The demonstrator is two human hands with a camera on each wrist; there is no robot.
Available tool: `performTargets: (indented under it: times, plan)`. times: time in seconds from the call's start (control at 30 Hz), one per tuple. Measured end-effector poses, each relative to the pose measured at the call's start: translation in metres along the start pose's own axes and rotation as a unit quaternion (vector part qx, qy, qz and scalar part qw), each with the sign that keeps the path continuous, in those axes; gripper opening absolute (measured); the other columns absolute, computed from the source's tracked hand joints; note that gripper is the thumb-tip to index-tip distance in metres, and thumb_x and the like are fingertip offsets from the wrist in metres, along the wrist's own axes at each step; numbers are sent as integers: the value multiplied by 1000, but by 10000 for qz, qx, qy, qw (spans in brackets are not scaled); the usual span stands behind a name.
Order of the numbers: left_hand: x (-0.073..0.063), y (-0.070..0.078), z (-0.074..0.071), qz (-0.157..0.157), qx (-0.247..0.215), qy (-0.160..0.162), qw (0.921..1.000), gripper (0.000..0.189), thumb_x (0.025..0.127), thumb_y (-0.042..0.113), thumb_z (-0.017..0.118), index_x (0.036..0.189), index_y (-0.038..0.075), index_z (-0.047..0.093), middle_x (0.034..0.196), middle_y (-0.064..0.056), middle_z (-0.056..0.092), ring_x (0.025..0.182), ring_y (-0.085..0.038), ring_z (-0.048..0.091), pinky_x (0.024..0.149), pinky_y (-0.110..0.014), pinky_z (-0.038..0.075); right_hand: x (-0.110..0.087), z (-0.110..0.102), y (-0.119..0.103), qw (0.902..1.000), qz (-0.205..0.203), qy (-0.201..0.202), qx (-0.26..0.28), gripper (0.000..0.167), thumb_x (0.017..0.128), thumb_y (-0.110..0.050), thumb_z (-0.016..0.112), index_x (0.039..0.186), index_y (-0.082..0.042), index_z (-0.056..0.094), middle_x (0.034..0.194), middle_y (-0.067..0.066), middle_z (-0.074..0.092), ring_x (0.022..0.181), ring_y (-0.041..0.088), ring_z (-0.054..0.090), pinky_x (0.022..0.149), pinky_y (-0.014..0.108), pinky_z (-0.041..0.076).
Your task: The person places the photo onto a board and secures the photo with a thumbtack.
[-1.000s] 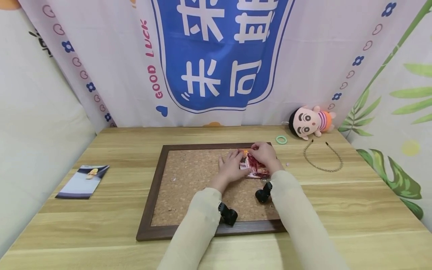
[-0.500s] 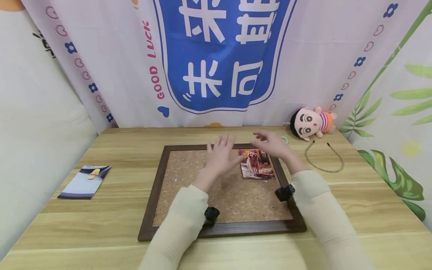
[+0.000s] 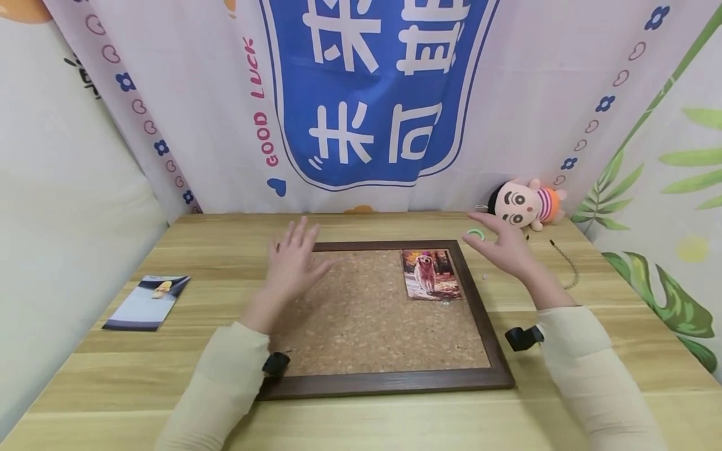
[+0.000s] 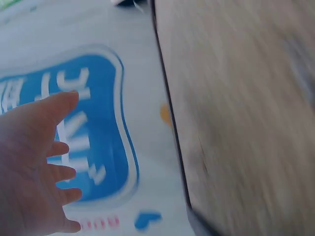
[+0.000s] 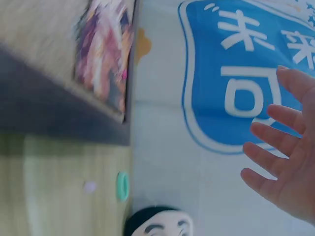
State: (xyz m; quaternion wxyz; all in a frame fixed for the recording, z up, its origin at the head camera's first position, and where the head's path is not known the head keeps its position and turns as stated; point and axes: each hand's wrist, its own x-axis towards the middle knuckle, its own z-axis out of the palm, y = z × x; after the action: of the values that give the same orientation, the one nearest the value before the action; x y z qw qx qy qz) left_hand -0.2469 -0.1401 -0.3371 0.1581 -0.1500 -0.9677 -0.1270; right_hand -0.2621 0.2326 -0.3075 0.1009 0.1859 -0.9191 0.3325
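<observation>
A cork board point(image 3: 361, 319) in a dark wooden frame point(image 3: 395, 381) lies on the wooden table. A photo of a dog point(image 3: 430, 274) point(image 5: 106, 54) is fixed at its top right corner. My left hand point(image 3: 293, 260) point(image 4: 34, 167) hovers over the board's top left corner, fingers spread, holding nothing. To the right of the frame my right hand point(image 3: 502, 244) point(image 5: 283, 157) floats above the table with straight fingers, near a green ring point(image 3: 475, 234) point(image 5: 122, 186). Both wrist views are blurred.
Another photo point(image 3: 148, 302) lies on the table at the left. A plush doll point(image 3: 524, 203) sits at the back right, with a beaded chain point(image 3: 566, 266) beside it. A printed banner point(image 3: 366, 94) hangs behind the table.
Both hands left the dog photo and lifted, then spread apart: the left moved to the board's left corner, the right past the frame's right edge. The photo stays on the board.
</observation>
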Motion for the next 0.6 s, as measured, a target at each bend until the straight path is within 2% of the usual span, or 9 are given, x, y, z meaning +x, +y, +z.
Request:
performTargets:
  times: [0.17, 0.33, 0.47, 0.6]
  plan:
    - [-16, -43, -11, -283, -357, 78, 9989, 73, 80, 41, 57, 132, -1, 27, 135, -26, 19, 122, -44, 13, 89, -62, 3, -9, 2, 22, 9993, 70, 336, 129, 53, 84, -31, 56, 127, -3, 42, 128, 17, 39, 116, 36, 33, 91, 51, 23]
    - [-31, -82, -25, -693, -379, 187, 9967, 70, 82, 39, 54, 131, -3, 27, 132, -30, 22, 119, -46, 17, 87, -64, 6, -17, 4, 43, 9982, 185, 504, 252, 51, 83, -26, 57, 125, 0, 43, 126, 22, 39, 116, 39, 31, 90, 53, 23]
    - [-47, -114, -34, -988, -478, 396, 9932, 66, 82, 39, 53, 130, 0, 30, 130, -29, 25, 117, -46, 21, 83, -66, 11, -20, 7, 55, 9975, 514, 333, 338, 54, 84, -29, 56, 125, 2, 41, 124, 25, 39, 114, 41, 33, 89, 54, 25]
    - [-65, -149, -40, -1472, -555, 290, 9871, 72, 85, 43, 47, 134, -3, 21, 132, -31, 19, 119, -47, 17, 82, -67, 9, -21, 13, 68, 9969, 691, 167, 344, 49, 85, -26, 55, 121, 5, 45, 118, 26, 45, 108, 40, 39, 87, 52, 29]
